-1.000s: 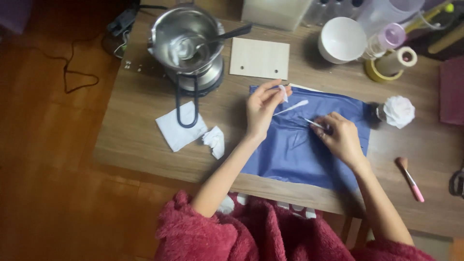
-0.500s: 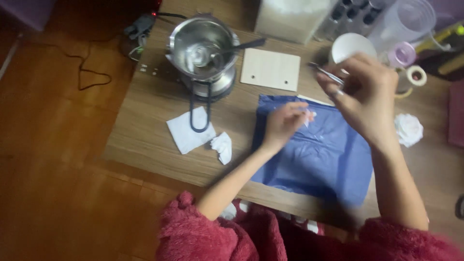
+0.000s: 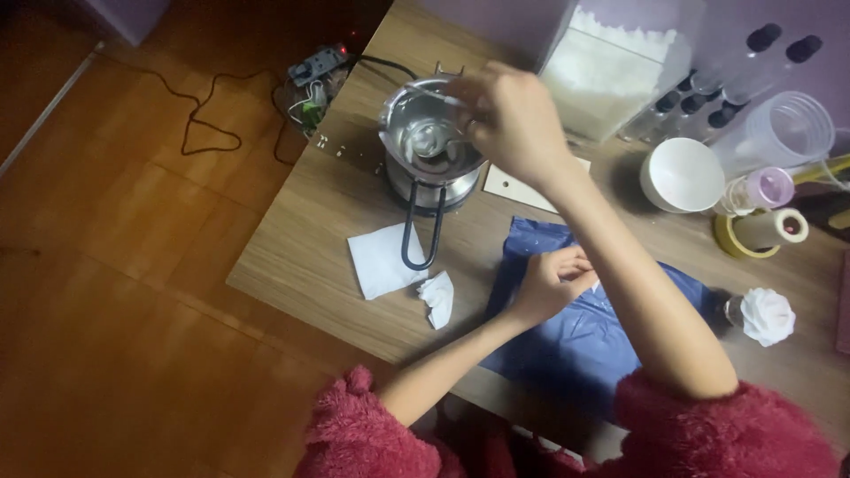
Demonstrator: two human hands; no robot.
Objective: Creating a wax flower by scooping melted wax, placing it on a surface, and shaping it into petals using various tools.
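Right hand [image 3: 513, 124] over metal pot [image 3: 429, 142]; left hand [image 3: 553, 283] on blue sheet [image 3: 584, 332].

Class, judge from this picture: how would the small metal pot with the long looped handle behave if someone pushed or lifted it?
The small metal pot sits raised on a round base, so a sideways push might tip it. Its long looped handle juts out over the wooden table, probably giving easy leverage. Something pale lies inside and could spill. The right hand hovers over the rim.

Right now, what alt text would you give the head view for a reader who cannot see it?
The right hand reaches over a metal pot on a wooden table, holding a thin tool above it, while the left hand rests on a blue sheet. White tissues lie beside the pot's handle.
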